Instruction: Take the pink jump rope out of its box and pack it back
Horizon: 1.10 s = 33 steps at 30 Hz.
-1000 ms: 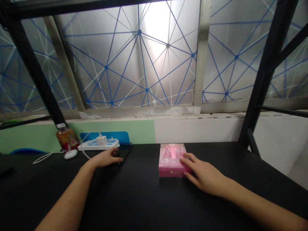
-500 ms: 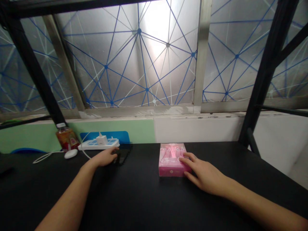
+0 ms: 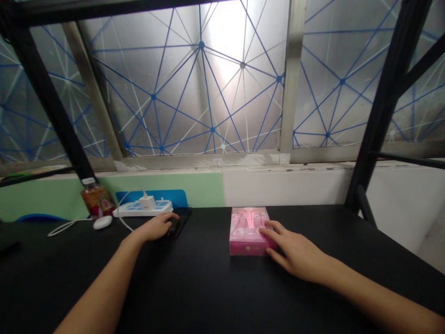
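Observation:
A pink box with a clear top point(image 3: 247, 232) lies on the black table. At its right edge is my right hand point(image 3: 292, 250), fingers apart, the fingertips touching the top and the thumb by the front corner; it has not closed round the box. My left hand point(image 3: 156, 227) reaches to a flat dark phone point(image 3: 181, 224) left of the box. Its fingers stretch over the phone's left part and cover some of it; whether they press on it I cannot make out.
Behind my left hand a white power strip point(image 3: 128, 209) holds a white plug point(image 3: 147, 202) with a cable. A white rounded case point(image 3: 102, 222) and a bottle of reddish drink point(image 3: 96, 199) stand to the left. Black frame posts point(image 3: 377, 102) rise at both sides, before a patterned window.
My left hand has slid slightly right, further over the phone. My right hand and the pink box have stayed where they were.

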Tool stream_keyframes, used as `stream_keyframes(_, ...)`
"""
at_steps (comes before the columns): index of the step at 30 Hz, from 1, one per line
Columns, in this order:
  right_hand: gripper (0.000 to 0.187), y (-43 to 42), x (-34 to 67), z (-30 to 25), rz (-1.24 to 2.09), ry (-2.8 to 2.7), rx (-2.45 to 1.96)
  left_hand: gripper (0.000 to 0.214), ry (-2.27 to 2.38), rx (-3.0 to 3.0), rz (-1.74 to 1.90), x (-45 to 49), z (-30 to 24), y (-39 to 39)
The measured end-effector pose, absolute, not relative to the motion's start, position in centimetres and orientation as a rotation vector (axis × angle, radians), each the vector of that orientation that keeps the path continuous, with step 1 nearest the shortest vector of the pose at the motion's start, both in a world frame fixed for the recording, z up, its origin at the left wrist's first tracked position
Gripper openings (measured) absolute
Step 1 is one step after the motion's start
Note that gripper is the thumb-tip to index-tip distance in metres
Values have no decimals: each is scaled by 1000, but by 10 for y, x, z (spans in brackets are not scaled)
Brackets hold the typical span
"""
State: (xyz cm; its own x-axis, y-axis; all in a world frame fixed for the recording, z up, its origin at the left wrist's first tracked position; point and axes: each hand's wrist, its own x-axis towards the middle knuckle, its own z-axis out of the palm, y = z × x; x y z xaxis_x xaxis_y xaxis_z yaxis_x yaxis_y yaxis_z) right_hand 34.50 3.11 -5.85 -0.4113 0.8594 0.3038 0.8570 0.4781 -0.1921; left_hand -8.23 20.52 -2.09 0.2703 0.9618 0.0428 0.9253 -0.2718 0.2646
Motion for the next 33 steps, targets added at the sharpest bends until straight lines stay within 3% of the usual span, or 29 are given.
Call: stream_keyframes(33,51,32,352,-61,20,-2359,-1421,60,1778,2298,263,-90,-23,209)
